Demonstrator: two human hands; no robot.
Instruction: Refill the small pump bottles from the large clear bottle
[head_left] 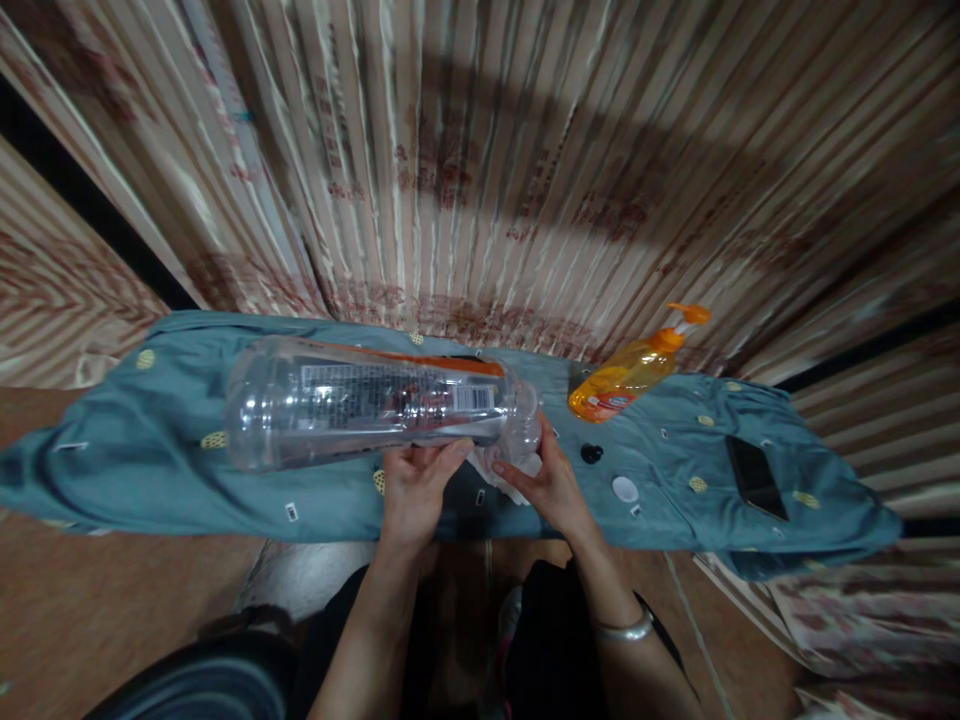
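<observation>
A large clear plastic jar (375, 400) with a printed label lies on its side above the cloth, its wide end to the left. My left hand (420, 490) grips its label side from below, thumb on the near face. At the right end, my right hand (551, 480) is closed round the jar's neck, thumb and fingers on either side of it. Some white tissue-like material (506, 480) shows beneath the neck, partly hidden by my right hand. To the right of that hand lie a small black piece (592, 454) and a white disc (625, 489).
A pump bottle (626, 378) of orange liquid stands at the back right. A dark phone (756, 477) lies farther right on the blue-green cloth (180, 500). Striped curtains (480, 180) hang close behind. A dark round seat-like object (210, 680) is at the lower left.
</observation>
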